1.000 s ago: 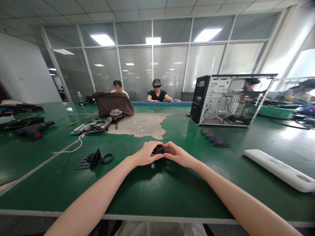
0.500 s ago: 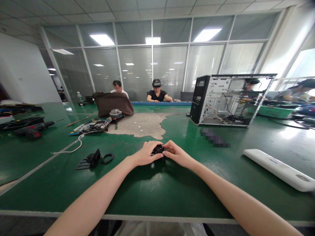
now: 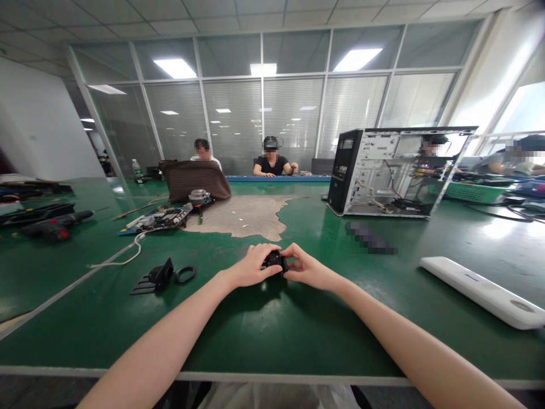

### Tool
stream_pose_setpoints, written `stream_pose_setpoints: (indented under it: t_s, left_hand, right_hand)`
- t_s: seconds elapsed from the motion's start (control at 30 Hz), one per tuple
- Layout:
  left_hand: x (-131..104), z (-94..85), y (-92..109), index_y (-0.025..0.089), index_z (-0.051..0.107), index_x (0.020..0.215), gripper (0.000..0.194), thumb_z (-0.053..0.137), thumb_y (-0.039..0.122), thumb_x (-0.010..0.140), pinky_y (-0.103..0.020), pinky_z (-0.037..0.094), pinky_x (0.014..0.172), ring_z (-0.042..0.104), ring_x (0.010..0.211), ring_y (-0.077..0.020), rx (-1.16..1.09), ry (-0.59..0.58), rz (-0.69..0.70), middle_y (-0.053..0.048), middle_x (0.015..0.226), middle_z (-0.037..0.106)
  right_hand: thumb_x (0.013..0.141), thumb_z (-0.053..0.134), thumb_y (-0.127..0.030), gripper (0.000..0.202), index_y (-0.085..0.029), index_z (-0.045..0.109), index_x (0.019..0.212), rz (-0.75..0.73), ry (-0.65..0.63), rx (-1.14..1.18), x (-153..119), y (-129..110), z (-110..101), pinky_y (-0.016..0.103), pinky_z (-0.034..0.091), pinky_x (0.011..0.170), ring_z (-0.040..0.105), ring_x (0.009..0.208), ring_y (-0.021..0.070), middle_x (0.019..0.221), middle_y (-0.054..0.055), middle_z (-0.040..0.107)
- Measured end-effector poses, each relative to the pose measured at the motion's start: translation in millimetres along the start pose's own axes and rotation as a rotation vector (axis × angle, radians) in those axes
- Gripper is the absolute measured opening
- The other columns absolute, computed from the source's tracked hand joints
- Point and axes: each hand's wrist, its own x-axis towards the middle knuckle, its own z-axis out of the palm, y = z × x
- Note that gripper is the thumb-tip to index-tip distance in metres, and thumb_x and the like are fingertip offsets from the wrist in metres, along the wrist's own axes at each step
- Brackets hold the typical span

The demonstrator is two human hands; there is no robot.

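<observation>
Between my two hands is a small black plastic part (image 3: 273, 258), just above or on the green table; its exact kind is not clear. My left hand (image 3: 254, 265) is wrapped round its left side, thumb in front and fingers behind. On its right side, the thumb and fingers of my right hand (image 3: 304, 267) pinch the edge. My fingers hide much of the part. To the left lie a black bracket with slotted prongs (image 3: 159, 276) and a black ring (image 3: 185, 275), both apart from my hands.
An open computer case (image 3: 400, 173) stands at the right, with a long white device (image 3: 481, 292) nearer me. Circuit boards (image 3: 159, 218), a brown cloth-covered object (image 3: 196, 179) and a power drill (image 3: 59, 224) are on the left. Several people sit around the table (image 3: 272, 341).
My right hand's fingertips have shifted slightly, and more of the black part's right edge shows. The left hand keeps its hold. Across the table, a person's hand has risen a little.
</observation>
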Motion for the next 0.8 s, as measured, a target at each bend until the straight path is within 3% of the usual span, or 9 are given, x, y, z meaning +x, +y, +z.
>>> stream_pose_setpoints:
  t_s: [0.17, 0.43, 0.67, 0.8]
  left_hand:
    - [0.4, 0.2, -0.1, 0.022, 0.036, 0.116, 0.039, 0.043, 0.041, 0.082, -0.035, 0.029, 0.086, 0.044, 0.101, -0.0204, 0.002, 0.003, 0.005, -0.005, 0.113, 0.049]
    - [0.5, -1.2, 0.1, 0.024, 0.036, 0.116, 0.039, 0.043, 0.040, 0.082, -0.035, 0.029, 0.087, 0.043, 0.102, -0.0203, 0.000, -0.005, -0.004, -0.004, 0.113, 0.048]
    - [1.4, -1.0, -0.8, 0.025, 0.036, 0.116, 0.038, 0.043, 0.040, 0.082, -0.035, 0.029, 0.086, 0.043, 0.102, -0.0204, -0.005, -0.010, -0.008, -0.004, 0.113, 0.049]
    - [1.1, -1.4, -0.5, 0.024, 0.033, 0.117, 0.043, 0.046, 0.040, 0.080, -0.037, 0.030, 0.087, 0.043, 0.103, -0.0219, -0.017, -0.025, -0.020, -0.005, 0.115, 0.047]
  right_hand:
    - [0.076, 0.054, -0.029, 0.020, -0.020, 0.043, 0.089, 0.035, 0.067, -0.017, 2.0, 3.6, -0.4, 0.029, 0.046, 0.070, 0.054, 0.078, 0.0111, 0.093, 0.002, 0.052]
    - [0.065, 0.065, -0.020, 0.036, -0.019, 0.046, 0.096, 0.004, 0.060, -0.066, 2.6, 12.3, -9.2, 0.036, 0.040, 0.087, 0.052, 0.095, 0.0167, 0.100, 0.004, 0.051]
    - [0.058, 0.071, -0.025, 0.045, -0.017, 0.047, 0.095, 0.098, 0.106, -0.010, 5.1, 12.4, -12.4, 0.034, 0.046, 0.075, 0.057, 0.081, 0.0151, 0.091, 0.003, 0.055]
    - [0.052, 0.074, -0.026, 0.042, -0.016, 0.049, 0.085, 0.103, 0.134, 0.002, 9.5, 15.2, -10.4, 0.034, 0.047, 0.074, 0.058, 0.076, 0.0149, 0.082, 0.001, 0.059]
